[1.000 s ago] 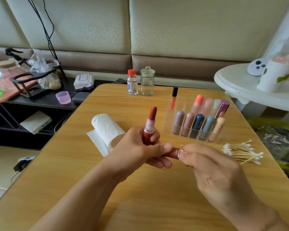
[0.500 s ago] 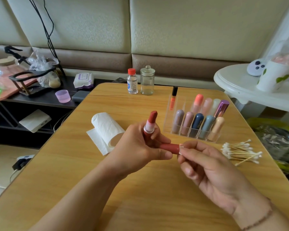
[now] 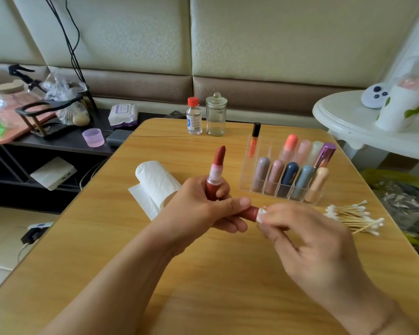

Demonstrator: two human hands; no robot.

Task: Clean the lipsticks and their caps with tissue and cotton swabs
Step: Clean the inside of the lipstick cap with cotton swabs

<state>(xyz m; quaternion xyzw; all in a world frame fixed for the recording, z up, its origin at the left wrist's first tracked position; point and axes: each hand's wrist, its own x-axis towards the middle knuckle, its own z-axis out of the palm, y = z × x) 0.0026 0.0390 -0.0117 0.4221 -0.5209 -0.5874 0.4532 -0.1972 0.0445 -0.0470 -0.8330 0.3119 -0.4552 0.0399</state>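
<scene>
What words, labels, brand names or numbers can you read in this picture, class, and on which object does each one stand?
None can be read for certain.
Small bottle, red cap: blue and white label, print too small.
Wipes pack: purple label, text blurred.
Red cap held by the left hand: a faint mark, illegible.
Lipsticks in the clear organizer: no text visible.

No lettering is coming through clearly enough to read. The small clear bottle [image 3: 194,116] with the red cap, standing well beyond the left hand [image 3: 198,206], is wearing a white and blue label, but its print is blurring out. The wipes packet [image 3: 123,114], far off to the left of that hand, is showing a purple panel whose words are too small to make out.
</scene>
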